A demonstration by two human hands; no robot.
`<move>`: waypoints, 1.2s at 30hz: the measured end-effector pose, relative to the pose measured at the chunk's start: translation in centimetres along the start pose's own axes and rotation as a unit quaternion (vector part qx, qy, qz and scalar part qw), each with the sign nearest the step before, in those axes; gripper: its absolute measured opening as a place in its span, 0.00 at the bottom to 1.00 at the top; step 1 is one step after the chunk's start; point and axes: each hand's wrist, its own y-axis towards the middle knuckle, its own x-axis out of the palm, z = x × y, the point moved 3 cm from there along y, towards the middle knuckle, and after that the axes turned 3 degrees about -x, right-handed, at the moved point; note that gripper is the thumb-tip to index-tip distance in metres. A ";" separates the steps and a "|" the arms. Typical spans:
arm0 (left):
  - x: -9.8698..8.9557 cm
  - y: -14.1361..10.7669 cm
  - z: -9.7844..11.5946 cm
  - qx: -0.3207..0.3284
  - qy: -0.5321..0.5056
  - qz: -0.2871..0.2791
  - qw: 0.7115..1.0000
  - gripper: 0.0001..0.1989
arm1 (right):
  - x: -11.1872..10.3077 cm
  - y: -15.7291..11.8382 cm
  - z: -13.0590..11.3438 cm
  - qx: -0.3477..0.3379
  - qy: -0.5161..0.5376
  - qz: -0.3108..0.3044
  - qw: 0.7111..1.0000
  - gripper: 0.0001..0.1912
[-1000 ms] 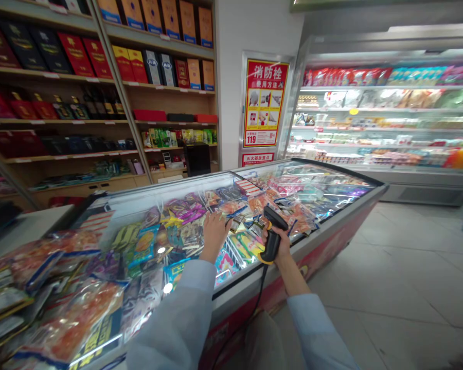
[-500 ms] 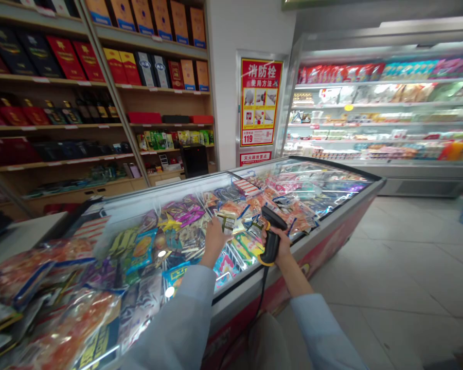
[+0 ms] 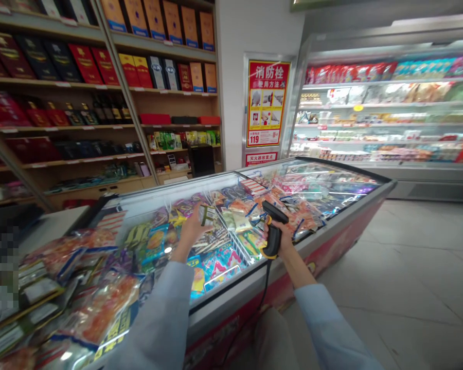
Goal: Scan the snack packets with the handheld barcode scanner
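My left hand [image 3: 191, 231] is closed on the edge of a small packet [image 3: 207, 215] with a dark green and white face, held above the glass-topped chest freezer [image 3: 312, 237]. In my right hand [image 3: 284, 237] is a black and yellow barcode scanner [image 3: 272, 239], gripped by its handle with the head tilted up to the left. Its cable hangs down past the freezer's front edge. A gap lies between the packet and the scanner. Beyond the scanner, several clear bags of orange-red food [image 3: 306, 213] rest on the freezer.
More bagged food [image 3: 100, 308] and gold-edged packets [image 3: 34, 285] are piled at the near left. Shelves of boxes and bottles [image 3: 131, 123] line the back left. A red fire hydrant sign [image 3: 268, 103] hangs on the wall, and a lit refrigerated display [image 3: 389, 128] stands at the right.
My left hand has moved left with the packet, away from the scanner. My right hand keeps hold of the scanner in nearly the same place. The view has turned slightly left.
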 end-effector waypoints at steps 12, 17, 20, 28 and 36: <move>-5.2 -2.1 -7.7 -0.050 0.029 0.263 0.963 0.43 | 12.3 4.2 6.8 0.047 -0.169 -0.230 0.957 0.09; -5.3 -2.0 -7.8 -0.060 0.030 0.267 0.961 0.42 | 12.9 4.1 8.3 0.059 -0.180 -0.262 0.946 0.10; -5.6 -2.2 -7.7 -0.078 0.023 0.273 0.959 0.42 | 12.6 4.0 8.3 0.062 -0.150 -0.260 0.952 0.11; -5.3 -2.1 -7.9 -0.097 0.020 0.272 0.957 0.43 | 12.3 3.5 8.0 0.088 -0.123 -0.270 0.951 0.12; -5.4 -2.2 -8.0 -0.097 0.001 0.277 0.956 0.43 | 11.8 4.2 8.4 0.130 -0.131 -0.240 0.953 0.13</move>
